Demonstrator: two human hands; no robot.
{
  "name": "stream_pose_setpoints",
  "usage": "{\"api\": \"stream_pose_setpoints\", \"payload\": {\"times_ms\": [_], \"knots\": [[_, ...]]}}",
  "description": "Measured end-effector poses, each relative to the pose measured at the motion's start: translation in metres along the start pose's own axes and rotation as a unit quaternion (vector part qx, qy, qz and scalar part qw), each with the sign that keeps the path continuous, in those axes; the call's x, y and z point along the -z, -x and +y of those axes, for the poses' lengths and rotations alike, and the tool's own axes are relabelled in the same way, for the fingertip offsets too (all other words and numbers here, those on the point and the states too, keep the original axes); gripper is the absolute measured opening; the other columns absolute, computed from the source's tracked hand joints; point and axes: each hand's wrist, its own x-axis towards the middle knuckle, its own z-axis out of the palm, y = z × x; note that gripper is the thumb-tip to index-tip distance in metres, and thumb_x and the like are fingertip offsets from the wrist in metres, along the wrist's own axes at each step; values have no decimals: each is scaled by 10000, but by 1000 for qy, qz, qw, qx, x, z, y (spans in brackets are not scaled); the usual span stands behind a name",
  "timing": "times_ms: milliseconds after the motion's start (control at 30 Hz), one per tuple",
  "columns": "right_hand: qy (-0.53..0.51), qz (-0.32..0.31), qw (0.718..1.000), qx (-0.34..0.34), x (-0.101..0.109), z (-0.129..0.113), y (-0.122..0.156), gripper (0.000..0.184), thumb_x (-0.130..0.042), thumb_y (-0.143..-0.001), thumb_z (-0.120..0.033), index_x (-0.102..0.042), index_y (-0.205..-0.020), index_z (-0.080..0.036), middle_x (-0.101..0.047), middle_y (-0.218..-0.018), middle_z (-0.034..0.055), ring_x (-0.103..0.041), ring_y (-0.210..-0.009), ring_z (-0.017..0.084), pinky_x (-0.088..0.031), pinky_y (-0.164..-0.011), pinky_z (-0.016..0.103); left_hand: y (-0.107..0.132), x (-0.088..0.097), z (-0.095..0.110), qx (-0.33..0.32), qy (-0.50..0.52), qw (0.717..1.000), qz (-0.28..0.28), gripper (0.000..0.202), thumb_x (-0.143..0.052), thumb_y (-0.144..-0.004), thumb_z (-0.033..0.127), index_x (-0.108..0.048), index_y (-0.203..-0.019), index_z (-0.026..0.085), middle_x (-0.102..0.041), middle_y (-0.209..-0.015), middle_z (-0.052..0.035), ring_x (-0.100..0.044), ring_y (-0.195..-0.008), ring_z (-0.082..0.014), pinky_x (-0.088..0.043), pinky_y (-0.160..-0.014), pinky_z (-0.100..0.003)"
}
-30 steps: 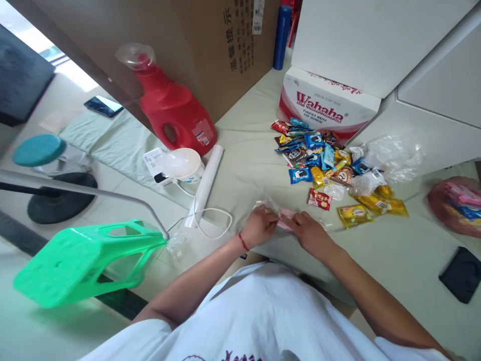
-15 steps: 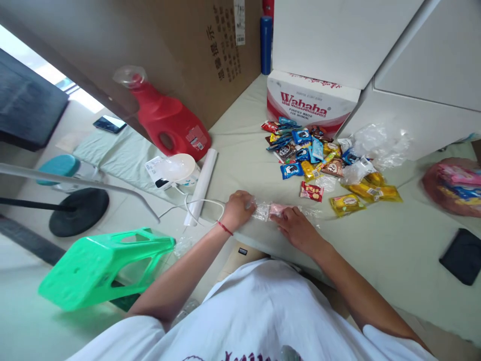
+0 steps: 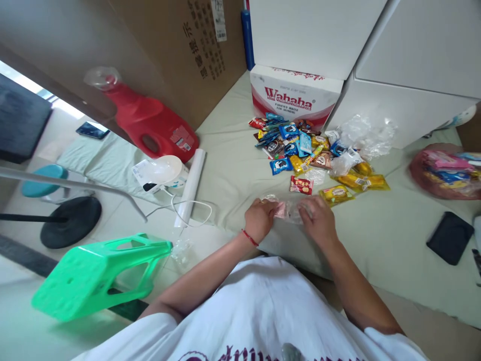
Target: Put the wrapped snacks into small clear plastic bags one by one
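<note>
Low over the near edge of the cloth, my left hand [image 3: 259,220] is closed on a small pink packet [image 3: 280,210] inside a clear plastic bag [image 3: 292,212]. My right hand [image 3: 319,218] pinches the bag's other end, to the right of the packet. The bag is stretched between both hands. Just beyond them lie a red snack packet [image 3: 301,185] and a yellow snack packet [image 3: 336,194]. Farther off is a heap of blue, yellow and brown snack packets [image 3: 289,145].
A Wahaha carton [image 3: 295,95] stands behind the heap, with crumpled clear plastic [image 3: 370,135] beside it. On the left are a red jug [image 3: 154,128], a white roll [image 3: 190,188] and a green stool [image 3: 101,276]. A bag of snacks [image 3: 445,170] and a black pouch [image 3: 450,237] lie right.
My left hand has moved right along the bag onto the pink packet. My right hand has let go of the packet and shifted right to the bag's end. The view has turned slightly.
</note>
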Motion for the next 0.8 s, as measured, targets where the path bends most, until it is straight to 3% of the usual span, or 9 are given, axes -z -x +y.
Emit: {"api": "stream_pose_setpoints", "payload": {"times_ms": [67,167,233,400,533,600,700,733,800], "knots": [[111,6,990,-91,1,8,-1,299,-635,-944,-338,-707,-1196,-195,-626,-1159,148,-544,-1107,318,-480,-942,446,3,-3,-2,16,-2,999,39,253,-624,-946,296,-759,-1160,279,-680,-1150,-90,-622,-1082,-251,-509,-894,-348],[179,-70,972,-136,-8,8,2,286,-719,-894,-356,-713,-1127,-190,-603,-1170,167,-509,-1128,355,-474,-898,464,0,-4,-7,89,5,991,101,688,-818,-783,390,-586,-1404,204,-560,-1337,-167,-546,-1242,-330,-485,-1005,-443],[186,-79,969,-140,-14,2,6,183,-684,-924,-333,-711,-1055,-207,-581,-1245,159,-489,-1182,355,-466,-897,450,-5,-4,-11,138,1,986,96,817,-879,-691,469,-554,-1381,175,-507,-1414,-204,-460,-1341,-394,-429,-1070,-530],[158,-57,971,-169,-19,-20,15,170,-525,-1000,-277,-645,-1095,-204,-636,-1110,134,-624,-939,250,-449,-744,325,-11,-5,-6,115,-4,992,42,448,-827,-730,451,-604,-1008,181,-594,-1214,-160,-537,-1223,-357,-444,-1024,-492],[-134,-6,973,-187,-32,-31,15,152,-497,-965,-342,-600,-954,-231,-641,-771,25,-614,-730,209,-457,-687,304,-2,-11,14,12,15,997,74,167,-652,-867,248,-582,-1010,199,-604,-1087,-122,-603,-1008,-270,-491,-869,-401],[-355,29,912,-205,-41,-33,13,181,-545,-902,-411,-597,-937,-242,-667,-803,13,-629,-759,204,-495,-695,305,3,-15,19,-64,-3,994,87,118,-566,-900,183,-598,-1013,197,-607,-1103,-146,-591,-1080,-296,-473,-910,-441],[-577,62,776,-246,-51,-32,13,303,-637,-810,-501,-626,-951,-233,-700,-881,26,-643,-792,200,-529,-707,313,10,-23,18,-179,18,981,71,251,-565,-846,163,-596,-1095,172,-596,-1210,-193,-539,-1224,-351,-428,-1019,-530],[-605,64,750,-258,-53,-31,14,342,-661,-795,-528,-636,-954,-227,-706,-890,33,-642,-787,198,-532,-704,312,12,-26,16,-214,46,974,56,329,-585,-795,164,-582,-1124,171,-582,-1255,-198,-518,-1265,-360,-417,-1051,-549],[-595,57,756,-265,-55,-29,16,399,-672,-804,-575,-653,-985,-220,-721,-919,41,-644,-802,197,-535,-713,310,18,-30,13,-258,121,958,21,448,-590,-695,156,-548,-1139,196,-570,-1298,-182,-488,-1327,-356,-405,-1101,-563]]}}
